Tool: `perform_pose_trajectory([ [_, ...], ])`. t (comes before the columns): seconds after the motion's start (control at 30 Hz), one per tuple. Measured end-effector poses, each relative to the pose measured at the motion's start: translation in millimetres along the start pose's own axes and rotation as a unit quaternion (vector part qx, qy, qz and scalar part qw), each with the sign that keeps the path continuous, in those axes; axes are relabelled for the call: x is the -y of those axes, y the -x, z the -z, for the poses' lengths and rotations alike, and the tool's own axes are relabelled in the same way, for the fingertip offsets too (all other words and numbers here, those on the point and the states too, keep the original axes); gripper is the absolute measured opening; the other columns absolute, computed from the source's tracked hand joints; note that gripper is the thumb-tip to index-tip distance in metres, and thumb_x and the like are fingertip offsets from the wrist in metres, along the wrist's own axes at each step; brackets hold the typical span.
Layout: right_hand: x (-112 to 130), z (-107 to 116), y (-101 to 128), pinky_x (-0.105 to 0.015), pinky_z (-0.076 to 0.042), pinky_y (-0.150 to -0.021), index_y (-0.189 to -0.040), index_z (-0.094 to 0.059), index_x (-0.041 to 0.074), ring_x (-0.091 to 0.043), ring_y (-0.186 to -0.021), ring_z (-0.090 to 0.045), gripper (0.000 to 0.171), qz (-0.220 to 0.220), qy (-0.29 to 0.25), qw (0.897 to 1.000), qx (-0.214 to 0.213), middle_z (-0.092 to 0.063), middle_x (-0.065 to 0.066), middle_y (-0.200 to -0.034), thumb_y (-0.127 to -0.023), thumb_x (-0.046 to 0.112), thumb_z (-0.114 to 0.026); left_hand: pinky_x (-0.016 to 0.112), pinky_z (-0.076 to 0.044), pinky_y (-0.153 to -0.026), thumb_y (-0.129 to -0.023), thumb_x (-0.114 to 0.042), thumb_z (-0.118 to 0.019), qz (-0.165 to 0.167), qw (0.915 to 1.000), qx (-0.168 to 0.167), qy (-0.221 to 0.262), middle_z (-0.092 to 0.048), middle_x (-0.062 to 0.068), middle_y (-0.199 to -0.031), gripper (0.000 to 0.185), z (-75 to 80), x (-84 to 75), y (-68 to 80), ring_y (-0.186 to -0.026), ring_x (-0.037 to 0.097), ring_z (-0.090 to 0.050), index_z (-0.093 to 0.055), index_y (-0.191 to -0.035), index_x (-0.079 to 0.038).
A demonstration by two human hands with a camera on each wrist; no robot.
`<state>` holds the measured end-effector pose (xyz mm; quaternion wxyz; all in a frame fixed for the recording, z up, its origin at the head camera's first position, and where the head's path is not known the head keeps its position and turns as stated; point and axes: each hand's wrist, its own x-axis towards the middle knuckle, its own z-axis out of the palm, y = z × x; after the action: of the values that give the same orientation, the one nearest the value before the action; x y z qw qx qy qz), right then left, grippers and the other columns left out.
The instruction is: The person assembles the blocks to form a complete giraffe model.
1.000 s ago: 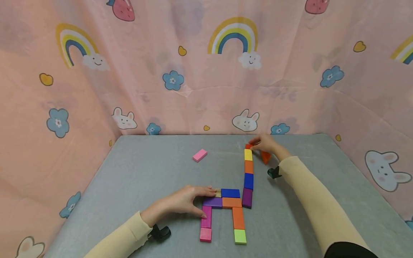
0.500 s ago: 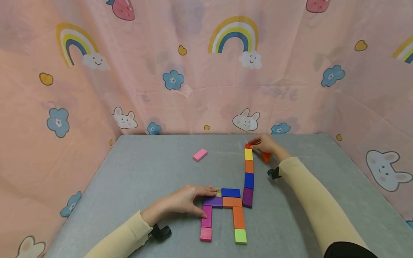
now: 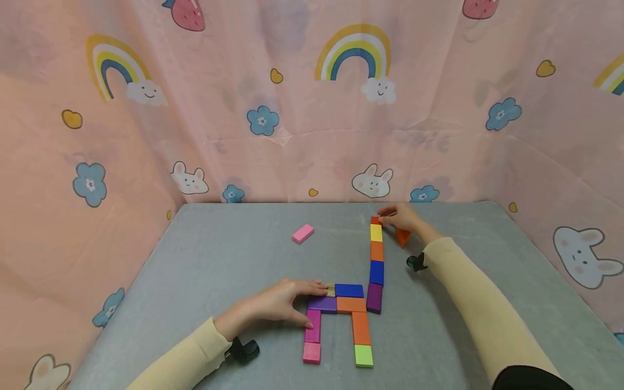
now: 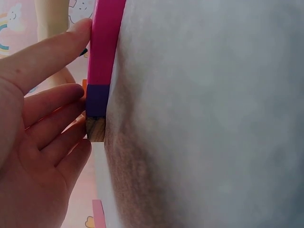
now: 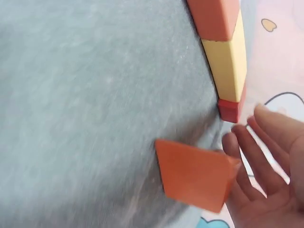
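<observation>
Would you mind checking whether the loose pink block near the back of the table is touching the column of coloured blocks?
No, the pink block lies by itself on the grey table, well to the left of the column of blocks.

Block figure (image 3: pixel 353 309) near table (image 3: pixel 205 281) front; lone block (image 3: pixel 303 233) behind-left; wedge block (image 3: pixel 402 236) right of column top.

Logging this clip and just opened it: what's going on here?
A person is laying flat coloured blocks into a figure on a grey table. The left hand rests straight-fingered against the purple block. The right hand touches the small red block ending the far column, an orange block beside it. A pink block lies apart.
</observation>
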<state>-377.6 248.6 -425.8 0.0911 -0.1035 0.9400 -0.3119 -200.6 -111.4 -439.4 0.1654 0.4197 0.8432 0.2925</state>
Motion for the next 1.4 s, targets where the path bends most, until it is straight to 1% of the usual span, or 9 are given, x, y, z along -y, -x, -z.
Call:
perform_pose_trajectory([
  [0.17, -5.5, 5.3, 15.0, -0.050, -0.047, -0.096, -0.125, -0.057, -0.003, -0.039, -0.113, -0.054, 0.039, 0.000, -0.013, 0.999, -0.050, -0.059, -0.025, -0.123, -0.095, 0.021, -0.058, 0.037, -0.036, -0.110, -0.078, -0.034, -0.077, 0.000, 1.0000, 0.003, -0.006, -0.046, -0.009, -0.144, 0.066, -0.6, -0.2, -1.2, -0.139, 0.012, -0.036, -0.052, -0.137, -0.020],
  [0.3, -7.3, 7.5, 35.0, -0.049, -0.050, -0.092, -0.125, -0.056, -0.006, -0.040, -0.111, -0.057, 0.043, 0.004, -0.016, 0.995, -0.095, -0.060, -0.026, -0.121, -0.094, 0.024, -0.060, 0.037, -0.036, -0.110, -0.078, -0.034, -0.077, -0.003, 1.0000, 0.002, -0.008, -0.047, -0.008, -0.144, 0.066, -1.3, 0.7, -1.1, -0.139, 0.012, -0.036, -0.052, -0.137, -0.020],
  [0.5, -7.9, 3.6, 63.4, -0.050, -0.049, -0.093, -0.123, -0.057, -0.008, -0.040, -0.109, -0.058, 0.049, -0.008, -0.012, 0.989, -0.147, -0.060, -0.028, -0.119, -0.090, 0.027, -0.064, 0.037, -0.036, -0.110, -0.078, -0.033, -0.078, -0.011, 0.9999, -0.002, 0.001, -0.048, -0.006, -0.144, 0.065, -1.0, 2.0, 0.0, -0.138, 0.013, -0.037, -0.053, -0.136, -0.017],
  [0.67, -12.1, -6.8, 78.6, -0.050, -0.050, -0.089, -0.121, -0.057, -0.010, -0.041, -0.105, -0.059, 0.054, -0.016, 0.011, 0.987, -0.160, -0.061, -0.029, -0.116, -0.086, 0.029, -0.069, 0.036, -0.036, -0.110, -0.078, -0.033, -0.078, -0.006, 1.0000, -0.003, 0.003, -0.048, -0.007, -0.144, 0.065, 0.1, 1.3, 0.5, -0.138, 0.012, -0.037, -0.053, -0.136, -0.017],
  [0.8, -14.1, -13.2, 84.0, -0.048, -0.052, -0.083, -0.118, -0.058, -0.010, -0.039, -0.100, -0.062, 0.055, -0.026, 0.028, 0.985, -0.170, -0.064, -0.029, -0.111, -0.084, 0.030, -0.071, 0.037, -0.036, -0.110, -0.078, -0.032, -0.078, -0.005, 1.0000, 0.000, 0.005, -0.047, -0.007, -0.144, 0.065, 0.7, 0.3, 0.3, -0.139, 0.012, -0.036, -0.053, -0.137, -0.017],
  [0.97, -11.5, -15.2, 85.8, -0.043, -0.053, -0.075, -0.111, -0.062, -0.010, -0.036, -0.090, -0.063, 0.049, -0.041, 0.032, 0.982, -0.183, -0.067, -0.026, -0.101, -0.083, 0.028, -0.072, 0.036, -0.035, -0.111, -0.078, -0.031, -0.078, -0.003, 1.0000, -0.001, 0.008, -0.047, -0.008, -0.144, 0.065, 0.6, -0.1, -1.0, -0.139, 0.011, -0.036, -0.053, -0.137, -0.018],
  [1.07, -9.5, -15.7, 85.6, -0.040, -0.053, -0.071, -0.109, -0.064, -0.009, -0.035, -0.087, -0.063, 0.045, -0.047, 0.033, 0.981, -0.186, -0.068, -0.026, -0.099, -0.083, 0.026, -0.072, 0.036, -0.034, -0.111, -0.078, -0.031, -0.078, -0.004, 1.0000, -0.001, 0.008, -0.047, -0.008, -0.144, 0.065, 0.6, -0.3, -1.4, -0.139, 0.011, -0.035, -0.053, -0.136, -0.018],
  [1.23, -7.2, -16.8, 84.4, -0.041, -0.053, -0.072, -0.110, -0.064, -0.010, -0.035, -0.087, -0.063, 0.041, -0.046, 0.031, 0.980, -0.194, -0.067, -0.027, -0.101, -0.084, 0.021, -0.069, 0.035, -0.034, -0.111, -0.078, -0.031, -0.078, -0.004, 0.9999, -0.002, 0.012, -0.047, -0.008, -0.144, 0.065, 1.1, -0.1, -2.0, -0.139, 0.011, -0.035, -0.053, -0.136, -0.018],
  [1.4, -6.3, -19.2, 83.8, -0.044, -0.054, -0.075, -0.110, -0.064, -0.010, -0.036, -0.087, -0.064, 0.037, -0.038, 0.028, 0.980, -0.196, -0.067, -0.028, -0.101, -0.084, 0.017, -0.068, 0.037, -0.035, -0.110, -0.078, -0.033, -0.078, -0.005, 1.0000, 0.002, 0.001, -0.047, -0.008, -0.144, 0.065, 0.2, 0.3, -1.5, -0.139, 0.012, -0.036, -0.052, -0.137, -0.018],
])
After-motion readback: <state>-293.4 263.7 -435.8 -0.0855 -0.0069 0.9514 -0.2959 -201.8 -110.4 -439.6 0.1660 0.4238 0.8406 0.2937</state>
